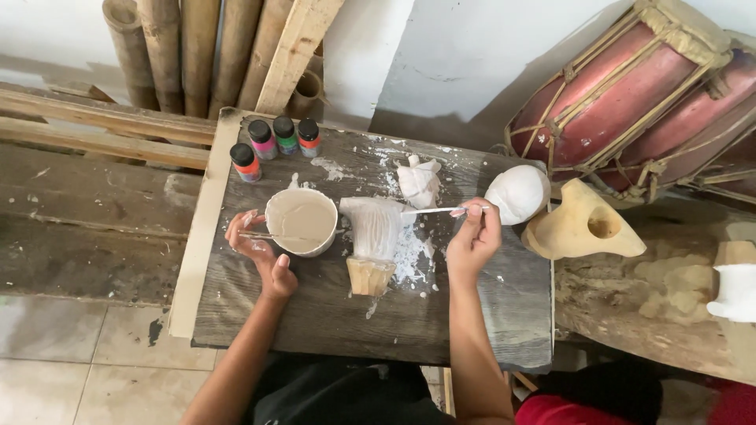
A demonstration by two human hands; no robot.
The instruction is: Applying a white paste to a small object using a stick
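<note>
Wooden carving (373,240), half coated white, is standing mid-board (315,315) between our hands. We are closing our right hand (473,240) around a thin brush (431,210), its tip touching the carving's top, while our left hand (260,250) is loosely cupping the paint bowl (301,221), steadying it beside the carving

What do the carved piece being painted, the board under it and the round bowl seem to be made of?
The carved piece looks like pale wood: its bare lower end shows tan grain, while the upper part is coated matt white. The board seems to be rough, weathered grey wood with visible grain and white splatters. The bowl by the left hand has a thin, smooth rim, perhaps plastic or enamelled metal; the paint smears leave that open.
</note>
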